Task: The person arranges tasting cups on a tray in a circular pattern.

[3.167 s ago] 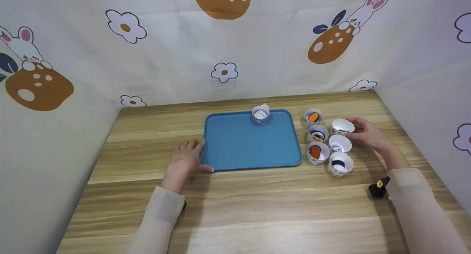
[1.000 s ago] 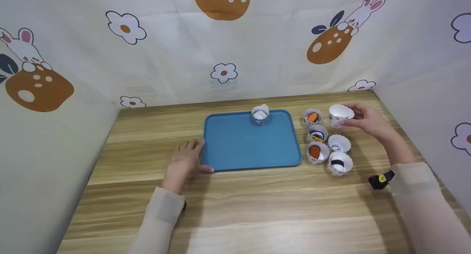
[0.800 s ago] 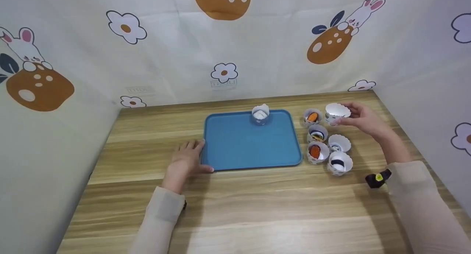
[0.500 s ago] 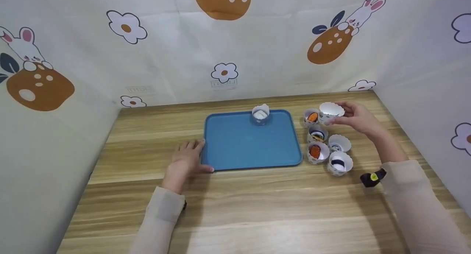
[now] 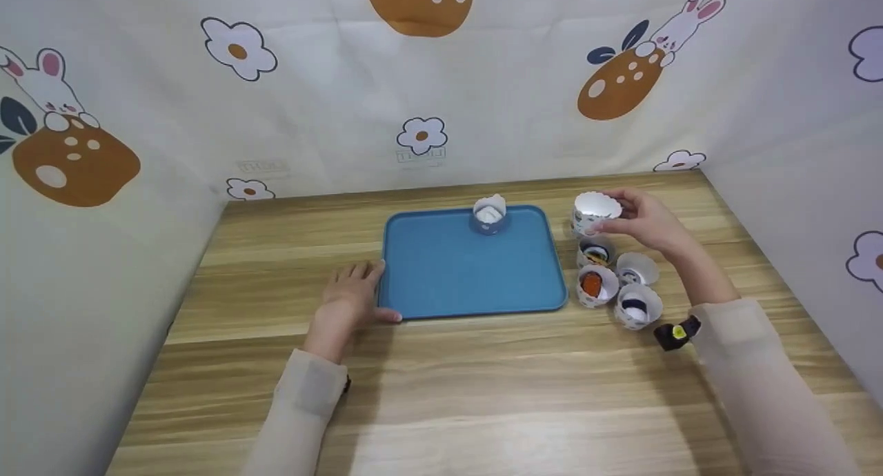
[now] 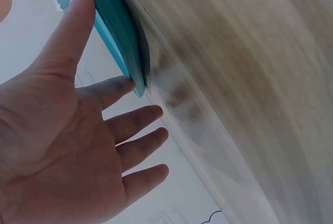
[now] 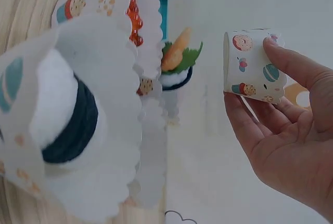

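In the head view my right hand [image 5: 648,221] pinches a patterned paper baking cup [image 5: 586,221] by its side, thumb in front. It is off the table, over the spot of another cup, which it hides; its contents cannot be seen. The right wrist view shows the baking cup [image 7: 255,65] tipped relative to that camera, between thumb and fingers. My left hand [image 5: 348,293] rests at the left edge of a blue tray [image 5: 469,269], thumb at the front corner, fingers fairly straight. Toward the tray's back edge stands a baking cup [image 5: 489,226] with something white inside.
Right of the tray stand several baking cups: one with a red-topped sushi piece [image 5: 591,283], one with a black-banded white piece [image 5: 635,309], one with a yellow-and-dark piece [image 5: 596,254], another [image 5: 641,268]. Patterned cloth [image 5: 310,117] hangs behind the wooden table [image 5: 483,393].
My right hand has lifted the baking cup from the right-hand group, moved it back, then left, over the cup with the orange piece. My left hand and the tray stay put.
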A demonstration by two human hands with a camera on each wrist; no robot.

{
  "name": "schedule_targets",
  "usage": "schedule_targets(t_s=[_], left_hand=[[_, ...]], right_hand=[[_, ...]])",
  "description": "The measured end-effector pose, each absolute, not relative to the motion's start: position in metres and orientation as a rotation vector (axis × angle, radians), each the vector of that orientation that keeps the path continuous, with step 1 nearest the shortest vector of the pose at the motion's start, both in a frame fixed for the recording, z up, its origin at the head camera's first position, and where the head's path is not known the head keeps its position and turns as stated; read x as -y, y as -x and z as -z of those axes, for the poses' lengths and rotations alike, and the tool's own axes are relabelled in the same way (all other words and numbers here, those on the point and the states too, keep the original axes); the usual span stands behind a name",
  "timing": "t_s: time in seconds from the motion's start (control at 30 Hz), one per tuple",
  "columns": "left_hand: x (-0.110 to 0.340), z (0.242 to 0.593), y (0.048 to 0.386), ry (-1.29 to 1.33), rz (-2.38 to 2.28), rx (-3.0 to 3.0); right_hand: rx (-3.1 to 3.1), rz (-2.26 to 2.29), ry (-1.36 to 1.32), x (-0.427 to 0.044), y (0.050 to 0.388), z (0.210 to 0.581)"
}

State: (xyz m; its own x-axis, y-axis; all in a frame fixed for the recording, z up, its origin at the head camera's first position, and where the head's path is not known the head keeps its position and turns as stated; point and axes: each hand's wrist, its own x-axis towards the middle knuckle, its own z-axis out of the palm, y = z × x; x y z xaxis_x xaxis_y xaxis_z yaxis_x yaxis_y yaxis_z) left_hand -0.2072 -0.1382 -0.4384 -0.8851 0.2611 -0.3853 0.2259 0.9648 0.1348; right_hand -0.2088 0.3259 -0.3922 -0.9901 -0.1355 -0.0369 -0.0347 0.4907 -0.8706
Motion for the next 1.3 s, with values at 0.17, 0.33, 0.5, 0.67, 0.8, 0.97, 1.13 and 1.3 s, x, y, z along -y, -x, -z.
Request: schedule_targets(t_s=[0.17, 0.33, 0.5, 0.67, 0.8, 0.97, 1.13, 1.3], left_hand=[[0.139, 0.438, 0.206, -0.354, -0.120, -2.713], [0.140, 0.439, 0.206, -0.359, -0.131, -2.718], [0.140, 0.439, 0.206, -0.361, -0.126, -2.718], [0.140, 0.439, 0.207, -0.357, -0.128, -2.710], [0.140, 0.438, 0.207, -0.356, -0.129, -2.706], [0.139, 0.438, 0.206, -0.354, -0.121, -2.714], [0.139, 0.438, 0.206, -0.353, -0.135, -2.715], [0.140, 0.439, 0.206, -0.363, -0.141, -2.721]], right_hand=[[-2.622, 1.502, 0.138, -0.315, 0.212, 0.393], [-2.630, 1.474, 0.113, -0.304, 0.215, 0.395], [-2.627, 1.478, 0.110, -0.293, 0.217, 0.396], [-2.615, 1.529, 0.123, -0.280, 0.218, 0.397], [-2.592, 1.585, 0.132, -0.271, 0.219, 0.400], [-2.615, 1.561, 0.110, -0.261, 0.223, 0.403], [-2.641, 1.526, 0.092, -0.254, 0.225, 0.407], [-2.661, 1.517, 0.078, -0.247, 0.228, 0.412]])
